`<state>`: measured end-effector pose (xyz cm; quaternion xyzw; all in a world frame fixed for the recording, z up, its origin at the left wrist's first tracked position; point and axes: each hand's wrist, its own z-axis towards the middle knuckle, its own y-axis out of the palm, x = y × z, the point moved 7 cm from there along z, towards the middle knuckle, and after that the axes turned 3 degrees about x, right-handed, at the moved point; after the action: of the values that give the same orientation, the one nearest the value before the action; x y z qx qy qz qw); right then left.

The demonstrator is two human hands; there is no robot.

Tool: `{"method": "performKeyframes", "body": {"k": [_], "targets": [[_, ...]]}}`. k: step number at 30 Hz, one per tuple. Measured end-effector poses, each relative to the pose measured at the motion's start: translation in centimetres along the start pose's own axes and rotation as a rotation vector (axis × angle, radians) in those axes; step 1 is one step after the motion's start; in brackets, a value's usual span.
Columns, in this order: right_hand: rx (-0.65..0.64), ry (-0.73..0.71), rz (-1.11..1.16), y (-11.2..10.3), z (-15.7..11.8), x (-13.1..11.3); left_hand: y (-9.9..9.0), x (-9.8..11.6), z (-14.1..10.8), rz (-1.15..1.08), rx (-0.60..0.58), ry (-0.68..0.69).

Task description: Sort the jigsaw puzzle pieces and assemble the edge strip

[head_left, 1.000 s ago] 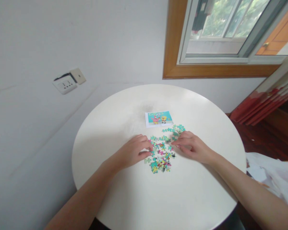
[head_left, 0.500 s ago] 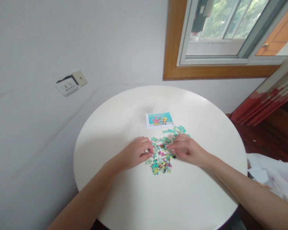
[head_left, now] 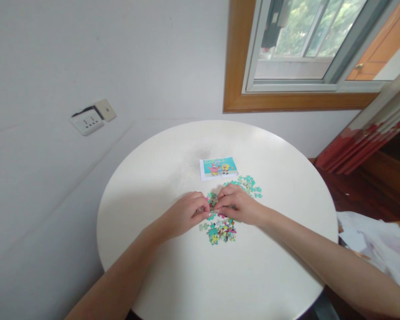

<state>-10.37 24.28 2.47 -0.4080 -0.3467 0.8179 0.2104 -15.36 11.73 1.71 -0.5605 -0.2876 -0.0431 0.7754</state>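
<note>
Loose jigsaw puzzle pieces (head_left: 222,232) in teal, yellow and pink lie in a heap on the white round table (head_left: 173,284). Over the heap's left edge, my left hand (head_left: 188,214) has thumb and forefinger pinched on a puzzle piece, mostly covered by the fingertips. My right hand (head_left: 240,205) reaches in from the right, its fingers closed on a small puzzle piece. The fingertips of both hands almost meet. Behind them lies a picture card (head_left: 219,168) with a pink and a yellow cartoon figure on teal.
More teal pieces (head_left: 249,183) spread behind my right hand. A wall socket (head_left: 87,122) is at left, and a wood-framed window (head_left: 300,101) is beyond the table. White plastic bags (head_left: 380,244) lie to the right, below a red and white curtain (head_left: 350,142).
My right hand has moved left, bringing its fingertips up to those of my left hand. My left hand stays almost in place. The whole view has shifted slightly.
</note>
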Motion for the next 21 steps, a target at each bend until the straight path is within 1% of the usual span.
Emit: {"method": "performKeyframes", "body": {"k": [7,11,14,17,19,21], "targets": [[0.061,0.042,0.167,-0.4,0.1,0.2,-0.3,-0.2,0.1,-0.076,-0.035,-0.127],[0.101,0.096,0.125,-1.7,-0.3,1.0,-0.5,-0.4,-0.1,-0.106,-0.032,-0.167],[0.141,0.141,0.015,-3.9,-1.2,2.6,-0.6,-0.7,-0.2,-0.128,-0.018,-0.174],[0.175,0.21,-0.103,-6.3,-2.5,5.2,-0.6,-0.8,-0.3,-0.116,0.008,-0.152],[0.163,0.259,-0.188,-7.5,-3.4,6.9,-0.6,-0.8,-0.3,-0.102,0.018,-0.138],[0.122,0.305,-0.263,-8.0,-4.1,8.3,-0.7,-0.8,-0.3,-0.09,0.022,-0.132]]}}
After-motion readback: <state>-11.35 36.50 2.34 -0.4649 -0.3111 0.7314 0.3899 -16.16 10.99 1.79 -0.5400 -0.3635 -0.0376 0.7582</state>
